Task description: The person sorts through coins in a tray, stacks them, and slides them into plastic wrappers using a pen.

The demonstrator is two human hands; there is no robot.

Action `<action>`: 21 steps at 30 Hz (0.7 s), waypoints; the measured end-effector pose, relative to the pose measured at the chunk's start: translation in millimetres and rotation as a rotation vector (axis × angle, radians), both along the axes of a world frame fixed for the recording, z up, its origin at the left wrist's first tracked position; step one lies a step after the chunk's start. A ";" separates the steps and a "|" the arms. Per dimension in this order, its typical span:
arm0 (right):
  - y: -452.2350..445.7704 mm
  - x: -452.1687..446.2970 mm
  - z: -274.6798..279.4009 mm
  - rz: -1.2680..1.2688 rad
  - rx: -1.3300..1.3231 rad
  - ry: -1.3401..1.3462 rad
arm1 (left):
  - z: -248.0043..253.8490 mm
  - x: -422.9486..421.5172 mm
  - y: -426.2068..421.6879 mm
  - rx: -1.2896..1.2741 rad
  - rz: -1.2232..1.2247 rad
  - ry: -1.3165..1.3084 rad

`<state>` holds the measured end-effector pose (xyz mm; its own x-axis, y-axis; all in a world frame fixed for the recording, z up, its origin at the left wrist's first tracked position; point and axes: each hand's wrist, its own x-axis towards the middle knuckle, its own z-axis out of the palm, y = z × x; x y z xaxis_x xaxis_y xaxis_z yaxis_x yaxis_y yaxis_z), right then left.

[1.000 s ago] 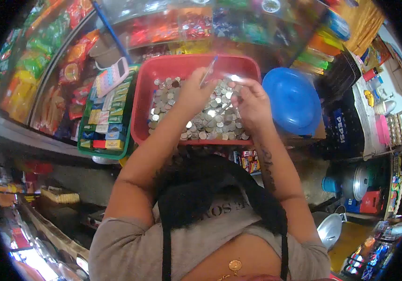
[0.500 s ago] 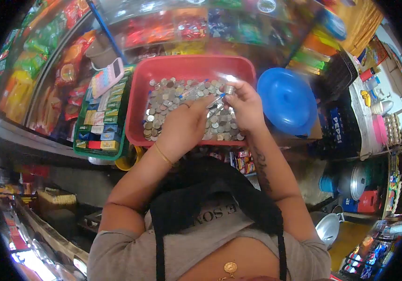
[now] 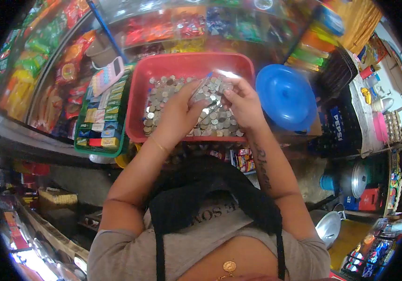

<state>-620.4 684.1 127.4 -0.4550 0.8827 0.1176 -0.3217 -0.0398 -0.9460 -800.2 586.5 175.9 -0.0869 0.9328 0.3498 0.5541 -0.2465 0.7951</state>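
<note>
A red plastic basin (image 3: 191, 60) holds a wide spread of loose silver coins (image 3: 163, 99). My left hand (image 3: 182, 112) reaches over the coins with its thumb apart from its fingers, whose tips are partly hidden. Beside those fingers shows a thin, clear strip with a blue end (image 3: 209, 75); I cannot tell whether the hand touches it. On the basin's right side, my right hand (image 3: 244, 105) pinches a few coins (image 3: 227, 87) between thumb and fingers, just above the pile.
Left of the basin stands a green basket (image 3: 99, 152) of small boxes, with a calculator (image 3: 107, 77) on top. A blue plastic lid or basin (image 3: 286, 98) lies to the right, near a Pepsi crate (image 3: 337, 124). Colourful snack packets (image 3: 149, 28) line the display behind.
My left hand has drawn away from my right fingers, and its thumb has spread. The coin stack in my right hand is now tipped lower over the pile. The view has shifted slightly.
</note>
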 end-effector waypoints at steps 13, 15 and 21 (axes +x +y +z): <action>26.5 6.5 -28.7 0.256 -0.342 0.170 | -44.5 -74.8 32.3 -0.016 0.104 0.185; 10.5 -6.4 -13.2 0.253 -0.339 0.164 | -35.5 -82.1 28.3 -0.117 0.089 0.108; -22.5 -54.7 25.6 0.131 -0.267 0.017 | -44.3 -109.8 14.9 0.086 0.125 0.324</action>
<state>-675.1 661.6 153.0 -0.5674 0.8171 -0.1024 -0.3130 -0.3290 -0.8909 -909.9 601.4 131.6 -0.0701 0.8881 0.4543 0.8044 -0.2190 0.5522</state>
